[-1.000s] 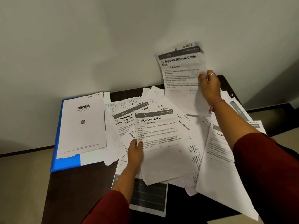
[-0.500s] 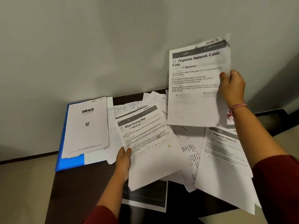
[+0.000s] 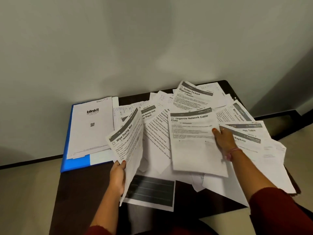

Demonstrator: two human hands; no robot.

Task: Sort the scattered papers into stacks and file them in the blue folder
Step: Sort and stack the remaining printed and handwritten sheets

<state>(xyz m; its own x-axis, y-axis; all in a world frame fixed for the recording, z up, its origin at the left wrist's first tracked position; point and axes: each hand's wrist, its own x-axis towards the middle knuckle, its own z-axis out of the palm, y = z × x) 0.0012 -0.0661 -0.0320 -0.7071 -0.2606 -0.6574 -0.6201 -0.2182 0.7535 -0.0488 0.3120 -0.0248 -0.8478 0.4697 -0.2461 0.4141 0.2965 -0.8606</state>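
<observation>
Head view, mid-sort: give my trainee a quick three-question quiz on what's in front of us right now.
1. True or false: the blinkit sheet lies on the blue folder.
2. Which sheet does the left hand hold?
A. Mirror Clean
B. Wipe Drying Mat
C. Curtain Tie-back Organization
3. Fill in: the right hand holds the sheet titled "Organize Network ____ Coils".

Key:
1. True.
2. B: the left hand's fingers grip the Wipe Drying Mat sheet at its lower edge, tilted up off the pile.
3. Cable: the thumb presses on the Organize Network Cable Coils sheet at its right edge.
</observation>
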